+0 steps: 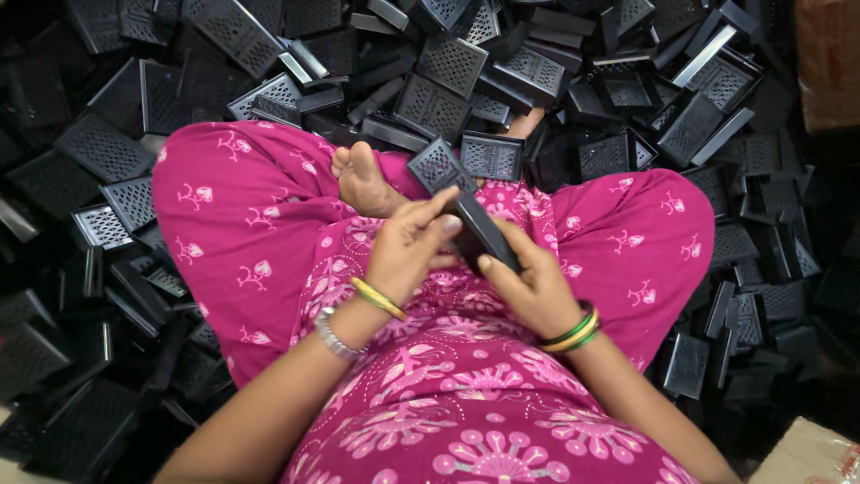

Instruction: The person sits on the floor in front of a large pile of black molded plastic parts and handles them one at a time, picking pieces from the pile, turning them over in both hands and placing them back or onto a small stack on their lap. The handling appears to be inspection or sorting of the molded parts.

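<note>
A black plastic part point(479, 231), long and flat, sits over the lap between both hands. The left hand point(408, 246) curls round its near side, fingertips pressed on top; the right hand point(528, 289) cups it from below, thumb along its edge. A second perforated black piece point(439, 166) touches its far end. Beyond and to both sides of the hands, a heap of black grille parts point(448, 63) crowds the floor, leaving open room only on the pink-clothed lap point(466, 394). A cardboard box corner point(811, 453) lies near the right elbow.
</note>
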